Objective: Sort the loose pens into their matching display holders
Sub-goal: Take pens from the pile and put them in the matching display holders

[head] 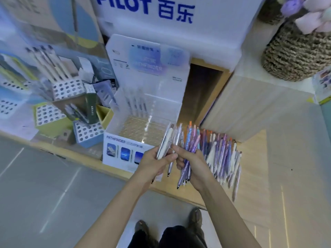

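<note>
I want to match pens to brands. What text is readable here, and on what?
"PILOT 百乐": white box, with the top of the letters cropped.
"PATHFINDER": front of the holder; also, blurred, on its backboard.
Dark green box: lettering too blurred to read.
Small print on the backboard and any print on the pens: unreadable.
</note>
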{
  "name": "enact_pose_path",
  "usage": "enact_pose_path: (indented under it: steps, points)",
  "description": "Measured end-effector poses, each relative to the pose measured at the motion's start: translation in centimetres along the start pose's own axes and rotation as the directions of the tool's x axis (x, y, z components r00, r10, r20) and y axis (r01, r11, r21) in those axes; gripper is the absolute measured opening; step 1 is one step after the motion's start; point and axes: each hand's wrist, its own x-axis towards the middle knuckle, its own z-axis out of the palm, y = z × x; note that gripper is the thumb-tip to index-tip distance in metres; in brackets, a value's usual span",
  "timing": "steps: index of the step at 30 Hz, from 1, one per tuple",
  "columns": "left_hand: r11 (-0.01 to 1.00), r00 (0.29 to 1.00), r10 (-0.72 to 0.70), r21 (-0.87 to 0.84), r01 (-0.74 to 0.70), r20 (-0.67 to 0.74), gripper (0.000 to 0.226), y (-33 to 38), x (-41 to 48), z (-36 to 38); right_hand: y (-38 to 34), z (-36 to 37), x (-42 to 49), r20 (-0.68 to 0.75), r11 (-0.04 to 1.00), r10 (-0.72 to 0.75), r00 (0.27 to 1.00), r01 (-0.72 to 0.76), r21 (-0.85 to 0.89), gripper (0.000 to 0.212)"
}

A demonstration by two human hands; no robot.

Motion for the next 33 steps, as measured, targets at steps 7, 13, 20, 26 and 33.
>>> enact_pose_path:
  steps: [7, 13, 20, 26, 33]
  points:
    - [0.999, 0.997, 0.015, 0.036, -0.012, -0.079, 0.009, 2.9, -4.9, -10.8, 1.4, 10.8, -0.2, 0.069, 0.994, -0.084, 0.994, 0.079, 0.079, 0.021]
    - [0.998, 0.977, 0.056, 0.0, -0.057, -0.207, 0.018, 5.7, -7.7, -18.9, 2.8, 20.2, 1.5, 0.152, 0.982, -0.131, 0.98, 0.149, -0.115, 0.018]
    - [0.997, 0.931, 0.075, 0.02, -0.073, -0.356, 0.007, 8.6, -6.7, -27.0, 3.2, 29.2, 5.2, 0.205, 0.902, -0.212, 0.955, 0.273, -0.336, 0.027]
    - [0.988, 0.912, 0.138, 0.118, -0.1, -0.386, 0.013, 11.6, -4.4, -33.7, 3.2, 35.1, 9.3, 0.286, 0.899, -0.23, 0.93, 0.315, -0.303, 0.03]
    - [0.985, 0.903, 0.158, 0.13, -0.115, -0.399, 0.008, 13.5, -1.5, -39.9, 4.0, 39.2, 11.9, 0.025, 0.909, -0.276, 0.961, 0.27, -0.319, 0.017]
